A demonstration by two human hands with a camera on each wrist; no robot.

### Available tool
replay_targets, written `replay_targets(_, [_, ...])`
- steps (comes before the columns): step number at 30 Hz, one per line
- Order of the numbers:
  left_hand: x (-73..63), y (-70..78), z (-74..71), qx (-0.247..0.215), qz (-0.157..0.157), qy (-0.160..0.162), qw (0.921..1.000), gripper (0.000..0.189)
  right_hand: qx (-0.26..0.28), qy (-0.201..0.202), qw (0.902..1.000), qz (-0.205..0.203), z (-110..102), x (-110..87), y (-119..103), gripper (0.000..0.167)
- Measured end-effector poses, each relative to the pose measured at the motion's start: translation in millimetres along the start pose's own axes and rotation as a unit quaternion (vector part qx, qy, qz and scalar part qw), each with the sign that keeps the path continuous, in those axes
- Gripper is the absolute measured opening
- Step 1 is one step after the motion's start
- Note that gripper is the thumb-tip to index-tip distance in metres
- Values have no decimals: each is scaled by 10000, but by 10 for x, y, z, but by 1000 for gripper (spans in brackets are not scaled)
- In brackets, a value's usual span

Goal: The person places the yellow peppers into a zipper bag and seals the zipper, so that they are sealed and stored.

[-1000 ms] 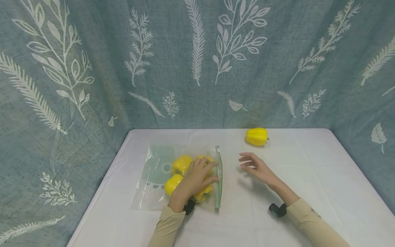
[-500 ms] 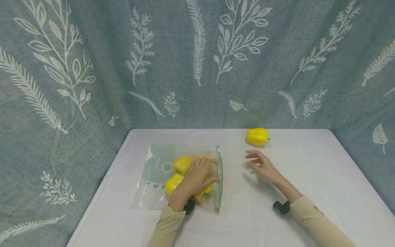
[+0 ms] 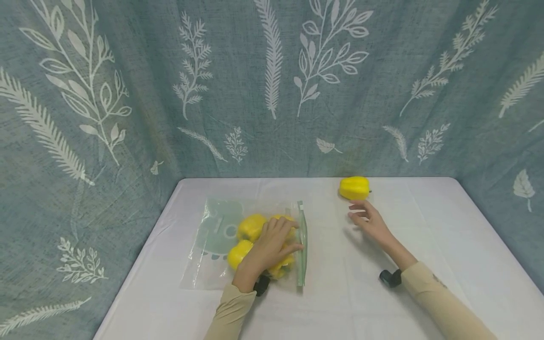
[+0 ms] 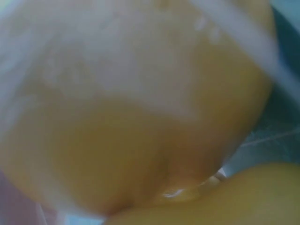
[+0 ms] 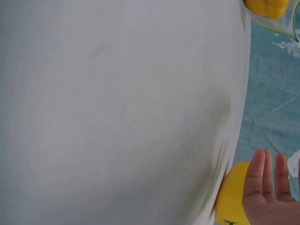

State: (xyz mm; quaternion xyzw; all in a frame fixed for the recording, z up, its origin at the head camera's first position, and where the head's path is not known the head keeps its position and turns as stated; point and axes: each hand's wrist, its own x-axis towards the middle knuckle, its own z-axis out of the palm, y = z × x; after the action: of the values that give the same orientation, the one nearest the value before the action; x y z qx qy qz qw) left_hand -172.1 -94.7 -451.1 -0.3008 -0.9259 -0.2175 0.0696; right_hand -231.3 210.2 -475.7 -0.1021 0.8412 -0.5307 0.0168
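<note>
My left hand rests over a clear zip bag with several yellow bell peppers inside. Its thumb and fingers are spread, reaching to the bag's green zip edge. Up close and blurred in the left wrist view, a yellow pepper shows behind shiny plastic. My right hand hovers with loosely bent fingers, holding nothing, just in front of a single yellow bell pepper lying on its side. In the right wrist view that pepper appears beside the fingers, its contact with them unclear.
The table has a white cloth. A blue-green curtain with white leaf prints stands along its back and sides. The loose pepper lies near the back edge, with the bag to the left. Small black wrist cameras hang under the wrists.
My right hand has moved away from the bag, to the right and back, closer to the loose pepper. My left hand and the bag have stayed in place.
</note>
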Motion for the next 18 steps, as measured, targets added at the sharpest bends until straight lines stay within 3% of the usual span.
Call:
replay_targets(10, [-3, 0, -11, 50, 27, -36, 10000, 52, -317, 748, 9966, 120, -100, 111, 16, 53])
replay_targets(18, [1, -2, -7, 89, 12, -54, 9999, 51, -475, 1017, 9937, 44, -173, 182, 111, 53])
